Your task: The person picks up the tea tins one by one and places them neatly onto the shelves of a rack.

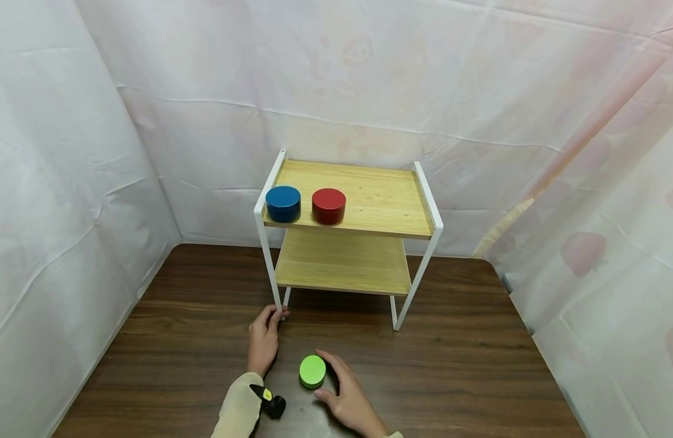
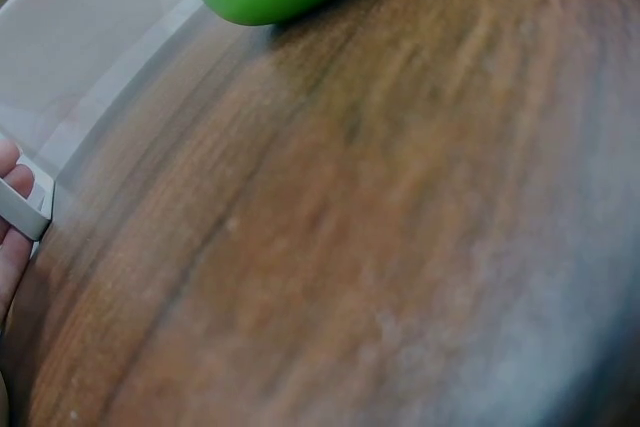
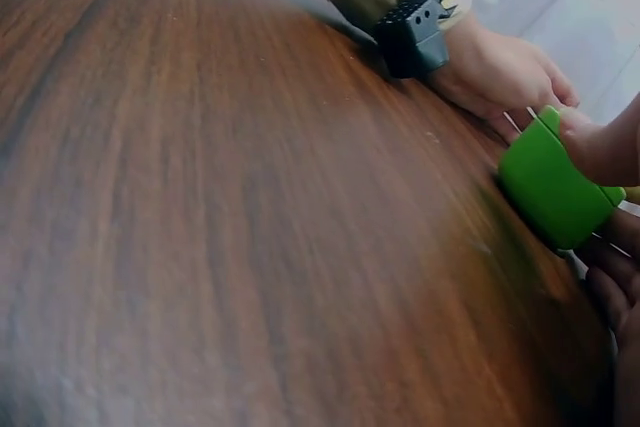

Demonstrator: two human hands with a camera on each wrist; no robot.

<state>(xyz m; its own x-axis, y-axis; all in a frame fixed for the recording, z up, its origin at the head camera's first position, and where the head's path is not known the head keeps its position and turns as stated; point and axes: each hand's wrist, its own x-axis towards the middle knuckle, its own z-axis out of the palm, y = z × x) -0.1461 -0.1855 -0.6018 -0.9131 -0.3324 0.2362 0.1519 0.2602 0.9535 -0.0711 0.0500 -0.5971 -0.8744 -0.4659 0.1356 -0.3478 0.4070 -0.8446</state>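
Note:
My left hand [image 1: 264, 340] holds the foot of the front left white leg [image 1: 269, 267] of a small two-tier shelf. In the left wrist view, fingers [image 2: 12, 247] curl about that white metal bar [image 2: 22, 209]. A round green tin [image 1: 312, 371] stands on the table in front of the shelf. Around its right side is my right hand [image 1: 347, 398], thumb and fingers spread, with a gap showing between palm and tin. From the right wrist, the thumb overlaps the green tin [image 3: 555, 192]; whether it touches cannot be told.
On the upper wooden board [image 1: 386, 198] a blue tin [image 1: 283, 205] stands at the front left corner, with a red tin [image 1: 328, 207] to its right. Below lies a lower board [image 1: 342, 261]. White cloth [image 1: 336, 73] surrounds the dark wooden table [image 1: 468, 365] behind and on both sides.

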